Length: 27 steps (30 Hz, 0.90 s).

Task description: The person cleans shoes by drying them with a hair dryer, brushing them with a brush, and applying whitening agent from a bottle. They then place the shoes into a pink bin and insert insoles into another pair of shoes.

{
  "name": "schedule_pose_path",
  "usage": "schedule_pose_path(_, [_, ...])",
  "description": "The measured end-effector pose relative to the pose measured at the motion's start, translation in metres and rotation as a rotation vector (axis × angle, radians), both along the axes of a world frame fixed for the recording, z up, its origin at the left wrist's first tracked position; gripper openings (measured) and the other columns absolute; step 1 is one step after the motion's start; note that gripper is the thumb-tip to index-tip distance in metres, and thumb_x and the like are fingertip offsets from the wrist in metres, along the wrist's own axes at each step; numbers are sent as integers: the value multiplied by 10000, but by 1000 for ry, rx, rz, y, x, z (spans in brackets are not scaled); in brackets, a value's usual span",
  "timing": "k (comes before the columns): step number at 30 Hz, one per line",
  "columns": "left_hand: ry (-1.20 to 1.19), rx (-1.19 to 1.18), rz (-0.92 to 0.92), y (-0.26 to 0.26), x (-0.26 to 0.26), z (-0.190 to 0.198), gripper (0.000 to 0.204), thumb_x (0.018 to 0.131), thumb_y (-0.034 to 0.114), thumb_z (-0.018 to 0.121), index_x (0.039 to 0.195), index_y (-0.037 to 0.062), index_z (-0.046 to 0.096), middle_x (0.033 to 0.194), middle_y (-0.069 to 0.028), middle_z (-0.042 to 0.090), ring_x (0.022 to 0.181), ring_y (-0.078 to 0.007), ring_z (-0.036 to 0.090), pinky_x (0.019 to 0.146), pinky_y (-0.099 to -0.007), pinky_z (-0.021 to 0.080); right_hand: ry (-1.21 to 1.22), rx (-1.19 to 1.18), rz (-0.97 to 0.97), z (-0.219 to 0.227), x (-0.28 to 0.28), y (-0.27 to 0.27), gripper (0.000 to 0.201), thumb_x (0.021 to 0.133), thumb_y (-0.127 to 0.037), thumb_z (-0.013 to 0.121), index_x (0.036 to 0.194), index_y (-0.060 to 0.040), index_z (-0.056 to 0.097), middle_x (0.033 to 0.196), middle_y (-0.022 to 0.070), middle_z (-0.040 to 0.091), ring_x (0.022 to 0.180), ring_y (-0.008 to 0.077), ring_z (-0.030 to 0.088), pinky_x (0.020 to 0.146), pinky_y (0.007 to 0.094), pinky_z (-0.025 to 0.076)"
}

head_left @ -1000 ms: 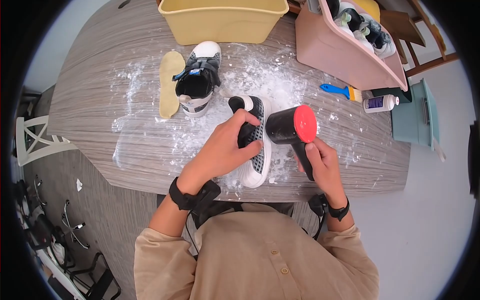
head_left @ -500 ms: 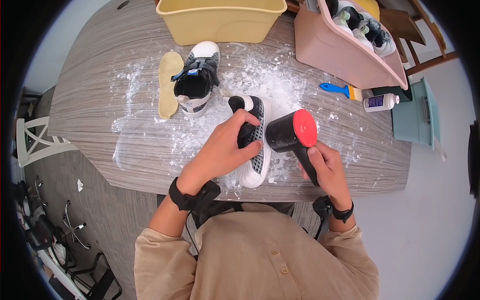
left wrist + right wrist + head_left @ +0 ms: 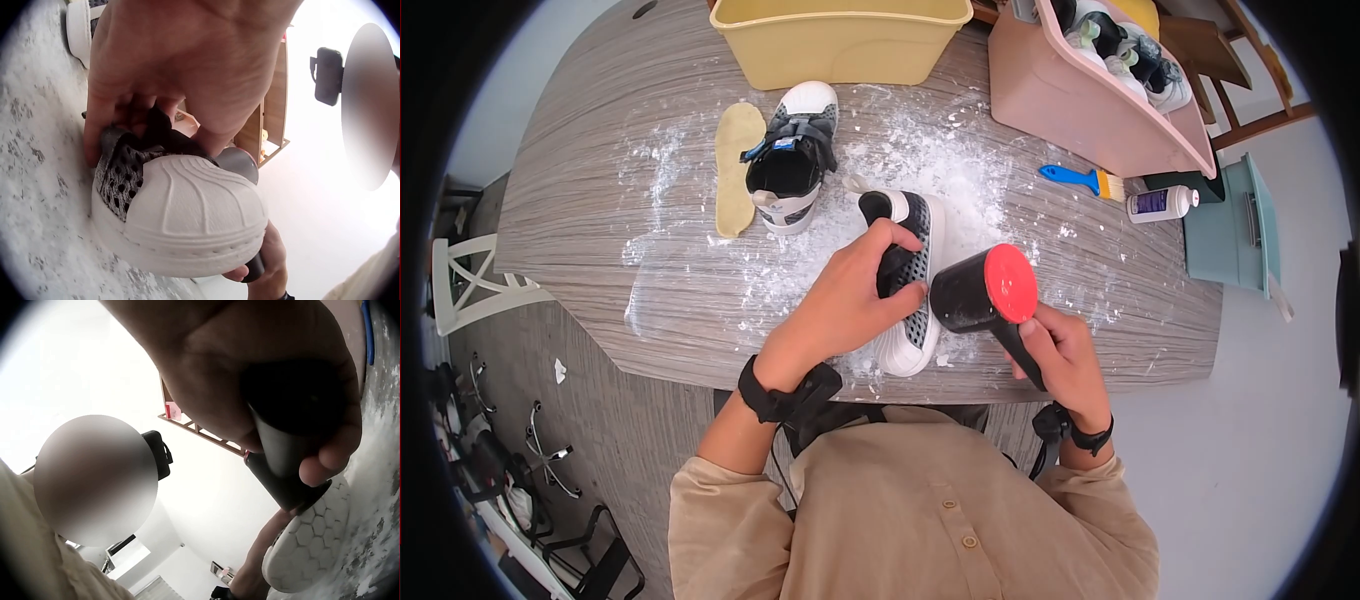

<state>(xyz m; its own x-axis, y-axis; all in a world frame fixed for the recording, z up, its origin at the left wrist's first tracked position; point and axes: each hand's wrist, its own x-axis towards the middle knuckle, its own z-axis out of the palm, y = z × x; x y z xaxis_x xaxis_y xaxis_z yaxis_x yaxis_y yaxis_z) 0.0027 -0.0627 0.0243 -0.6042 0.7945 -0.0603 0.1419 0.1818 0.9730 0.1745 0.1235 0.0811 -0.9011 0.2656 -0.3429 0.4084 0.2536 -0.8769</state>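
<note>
A black-and-white perforated shoe lies on its side on the powdery table, its sole facing right. My left hand grips its upper; in the left wrist view the white toe cap shows below that hand. My right hand holds the handle of a black dryer-like tool with a red round end. Its barrel points at the sole, close to it. The right wrist view shows the hand curled round the handle and the hexagon-patterned sole.
Another shoe and a beige insole lie at the back left. Behind stand a yellow bin and a pink bin of shoes. A blue-handled brush, a white bottle and a teal container are at the right.
The right hand and the tool have moved toward the body, along the sole to nearer the toe end. The left hand and the shoe have stayed nearly still.
</note>
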Motion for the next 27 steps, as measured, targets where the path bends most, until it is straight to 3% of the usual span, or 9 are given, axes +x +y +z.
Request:
schedule_pose_path(4, [27, 16, 13, 1, 0, -2, 358, 785, 147, 676, 1071, 43, 488, 709, -112, 542, 604, -210, 513, 571, -332, 417, 6, 52, -13, 3, 6, -6, 272, 961, -176, 508, 1119, 21, 610, 648, 32, 575, 539, 70, 541, 527, 232, 431])
schedule_pose_path(7, [15, -26, -26, -1, -1, 0, 356, 809, 84, 681, 1098, 42, 478, 849, -72, 572, 693, -109, 513, 565, -268, 449, 9, 62, -11, 3, 10, -8, 266, 952, -156, 516, 1127, 22, 606, 659, 34, 580, 541, 70, 546, 526, 232, 433])
schedule_pose_path(13, [21, -24, -20, -1, -1, -1, 360, 810, 87, 685, 1101, 42, 478, 852, -70, 569, 686, -105, 505, 558, -262, 440, 19, 59, -10, 5, 18, -13, 270, 933, -128, 525, 1148, 18, 600, 677, 43, 593, 551, 71, 546, 535, 238, 441])
schedule_pose_path(16, [28, 5, 6, 0, 0, -1, 359, 788, 149, 675, 1075, 44, 485, 702, -113, 538, 608, -220, 512, 579, -338, 417, 19, 61, -7, 5, 20, -15, 273, 925, -123, 531, 1147, 18, 601, 697, 54, 604, 570, 79, 543, 556, 248, 448])
schedule_pose_path(19, [19, 12, 11, 0, 0, -1, 359, 789, 150, 675, 1074, 44, 485, 698, -111, 535, 606, -219, 509, 576, -338, 415, 18, 90, 22, 6, 22, -14, 264, 914, -118, 541, 1131, 17, 608, 720, 80, 613, 610, 107, 551, 595, 269, 460])
schedule_pose_path(22, [15, -40, -25, -2, -2, 0, 357, 815, 76, 678, 1107, 38, 476, 878, -67, 567, 705, -100, 509, 575, -263, 456, 37, 120, 51, 6, 25, -16, 253, 900, -116, 558, 1109, 15, 616, 748, 106, 622, 644, 142, 561, 629, 286, 467])
schedule_pose_path(25, [20, 19, 11, 0, 0, -3, 359, 790, 154, 673, 1075, 45, 484, 702, -112, 531, 615, -220, 509, 585, -340, 417, 39, 122, 78, 7, 27, -16, 252, 882, -113, 577, 1096, 13, 619, 778, 124, 634, 658, 176, 575, 644, 293, 472])
schedule_pose_path(27, [20, 23, 11, 0, 0, -4, 358, 791, 153, 672, 1075, 45, 484, 706, -113, 531, 618, -221, 509, 587, -340, 417, 65, 128, 88, 6, 28, -17, 259, 868, -108, 589, 1095, 12, 620, 797, 130, 644, 657, 194, 585, 643, 296, 474])
